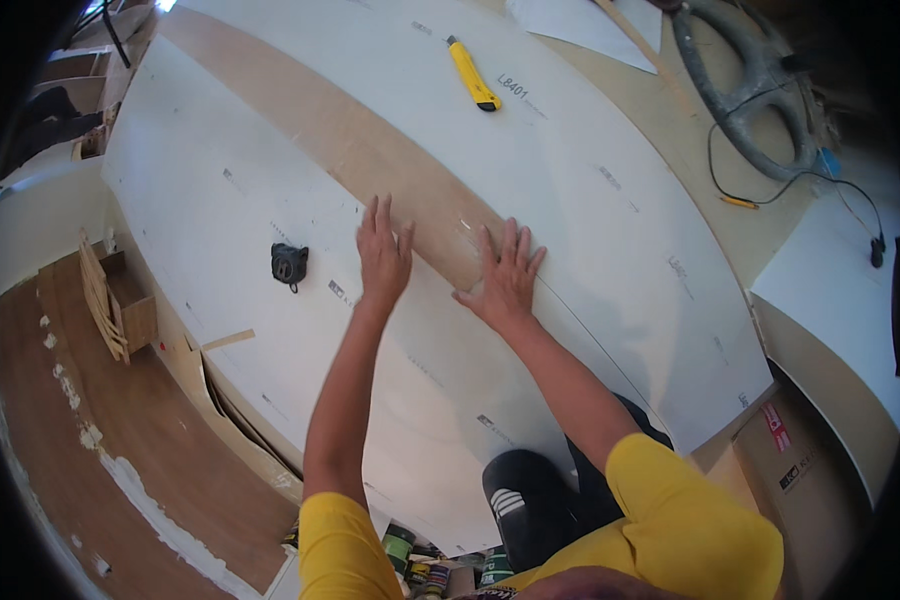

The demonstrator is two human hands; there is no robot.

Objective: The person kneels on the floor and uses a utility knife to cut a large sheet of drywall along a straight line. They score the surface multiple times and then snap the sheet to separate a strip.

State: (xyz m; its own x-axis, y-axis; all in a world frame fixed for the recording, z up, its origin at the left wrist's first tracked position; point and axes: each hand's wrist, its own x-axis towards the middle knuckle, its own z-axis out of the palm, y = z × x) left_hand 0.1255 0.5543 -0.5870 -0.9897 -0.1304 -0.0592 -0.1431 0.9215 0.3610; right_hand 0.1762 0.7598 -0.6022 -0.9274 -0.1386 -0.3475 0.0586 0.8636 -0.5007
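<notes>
Two large white printed sheets lie side by side, a left one [240, 210] and a right one [610, 240]. Between them shows a brown board-like strip [270, 105] that narrows towards me into a thin seam. My left hand [383, 262], fingers outstretched, is at the left sheet's inner edge. Spread wide, my right hand [507, 280] rests where the strip narrows, its fingers over the right sheet's edge. Neither hand holds anything. A black tape measure [289, 265] sits on the left sheet. Farther off, a yellow utility knife [473, 75] lies on the right sheet.
My dark-clad knee [530, 490] is at the sheets' near edge, beside several cans [398, 545]. A grey looped object [745, 100] and a cable [800, 178] lie at far right. At left are a wooden box [130, 305] and a white-smeared brown surface [170, 440].
</notes>
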